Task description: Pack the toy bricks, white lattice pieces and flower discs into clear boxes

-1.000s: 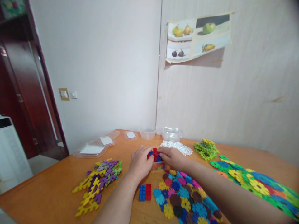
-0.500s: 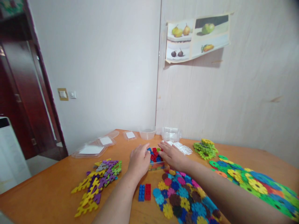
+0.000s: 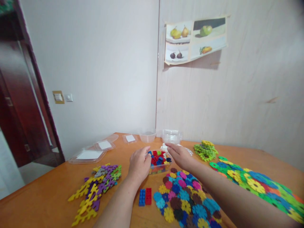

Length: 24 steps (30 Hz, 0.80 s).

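A clear plastic box (image 3: 158, 168) full of toy building bricks (image 3: 157, 159), red, blue, white and green, stands in the middle of the table. My left hand (image 3: 140, 161) lies along the box's left side, fingers extended forward and partly hidden. It appears to touch the wall. To the right of the box is my right hand (image 3: 180, 155), its fingers stretched out and holding nothing. A blue brick (image 3: 142, 197) and a red brick (image 3: 148, 196) lie side by side in front of the box.
Coloured notched discs (image 3: 186, 202) are heaped at front right, with larger flower-shaped pieces (image 3: 256, 186) farther right. Yellow and purple linking pieces (image 3: 95, 190) lie left. Clear lids (image 3: 86, 155), a round tub (image 3: 147, 136) and an empty container (image 3: 171, 136) sit behind, near the wall.
My right hand has moved right, away from the bricks, so more of the box shows. My left hand stays beside the box. The whole view has shifted slightly.
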{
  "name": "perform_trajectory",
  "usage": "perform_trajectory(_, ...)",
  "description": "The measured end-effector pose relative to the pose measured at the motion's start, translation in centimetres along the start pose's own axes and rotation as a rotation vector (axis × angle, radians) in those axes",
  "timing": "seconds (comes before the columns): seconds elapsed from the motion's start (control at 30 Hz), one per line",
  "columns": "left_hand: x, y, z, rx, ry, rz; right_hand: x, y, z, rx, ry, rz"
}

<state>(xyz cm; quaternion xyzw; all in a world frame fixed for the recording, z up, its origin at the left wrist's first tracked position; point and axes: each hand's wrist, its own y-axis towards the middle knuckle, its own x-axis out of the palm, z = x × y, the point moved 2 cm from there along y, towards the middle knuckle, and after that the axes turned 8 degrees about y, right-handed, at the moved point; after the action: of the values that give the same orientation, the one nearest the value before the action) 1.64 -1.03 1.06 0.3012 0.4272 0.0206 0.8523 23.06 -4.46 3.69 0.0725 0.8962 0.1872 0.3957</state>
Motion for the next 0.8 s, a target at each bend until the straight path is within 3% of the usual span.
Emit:
perform_trajectory(0.13, 0.1, -0.1, 0.2, 0.02, 0.082, -0.046, 0.1, -0.8, 0.8, 0.012, -0.061, -0.004)
perform_trajectory(0.23, -0.1, -0.1, 0.1, -0.015, 0.097, -0.017, 0.3, -1.0, 1.0, 0.002, -0.111, -0.029)
perform_trajectory(0.43, -0.4, -0.1, 0.4, 0.031, 0.058, -0.011, 0.6, -0.8, -0.1, -0.135, -0.272, -0.092)
perform_trajectory(0.63, -0.2, 0.0, 0.2, 0.022, 0.036, -0.041, 0.0, -0.3, 0.2, -0.077, -0.333, -0.036)
perform_trajectory(0.8, -0.1, 0.1, -0.1, 0.024, 0.013, -0.025, 0.5, -0.3, 0.8, -0.08, -0.373, -0.11)
